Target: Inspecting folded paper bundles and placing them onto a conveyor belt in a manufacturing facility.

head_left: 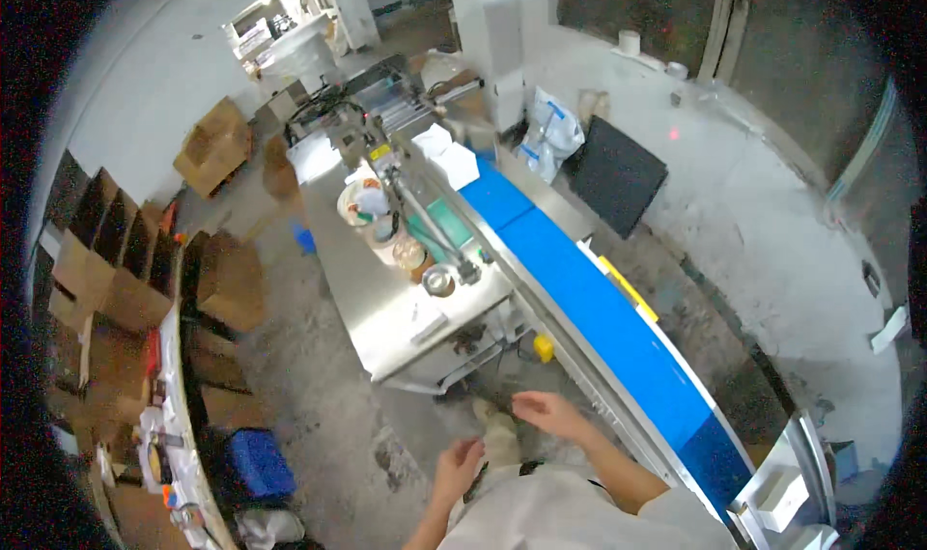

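Note:
My right hand is held in front of my body, fingers loosely stretched toward the left and nothing seen in it. Lower and to the left, my left hand hangs with its fingers loosely bent, partly turned from view, and no object shows in it. Neither hand touches anything. Nearest ahead is the front edge of a steel worktable. Along my right side runs a conveyor with a blue belt. A small metal cup and a tub stand on the worktable.
White boxes lie at the conveyor's near end. A cluttered bench and cardboard boxes line the left, with a blue bin on the floor. A dark panel leans beside a white bag.

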{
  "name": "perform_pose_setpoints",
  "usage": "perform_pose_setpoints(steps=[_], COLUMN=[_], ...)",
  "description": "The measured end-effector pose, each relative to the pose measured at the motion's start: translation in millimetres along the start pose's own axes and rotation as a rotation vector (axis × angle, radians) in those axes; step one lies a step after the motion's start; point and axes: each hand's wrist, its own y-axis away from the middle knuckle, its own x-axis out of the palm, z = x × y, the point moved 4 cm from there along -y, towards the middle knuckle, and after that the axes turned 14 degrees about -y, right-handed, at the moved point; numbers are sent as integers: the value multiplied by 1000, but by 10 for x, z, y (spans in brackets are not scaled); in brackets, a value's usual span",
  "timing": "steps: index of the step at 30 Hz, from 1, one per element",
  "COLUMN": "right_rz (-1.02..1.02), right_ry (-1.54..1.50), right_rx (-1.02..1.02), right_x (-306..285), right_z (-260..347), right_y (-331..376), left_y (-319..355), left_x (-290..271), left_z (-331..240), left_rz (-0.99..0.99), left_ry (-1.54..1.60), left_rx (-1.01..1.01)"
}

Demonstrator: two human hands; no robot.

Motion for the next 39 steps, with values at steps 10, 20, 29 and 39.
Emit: perform_pose_setpoints(steps=[10, 20, 29, 39], right_rz=[-273, -442, -560, -931], right_ry=[216, -402, -702, -348], right_rx=[9, 33, 122, 123], right_x=[-434, -985, -1769, -2083], right_z=[739, 1041, 1235, 814], right_y=[-1237, -3245, -6396, -7830], left_y=[-1714, -2521, -2980, -3488], left_x=[-1086, -1321, -1316, -1348], left_z=[-1031, -673, -949, -1055], left_rz=[-58, -122, -118, -124], left_ry=[49, 67, -21, -65], left_rx=[28, -113, -322, -455])
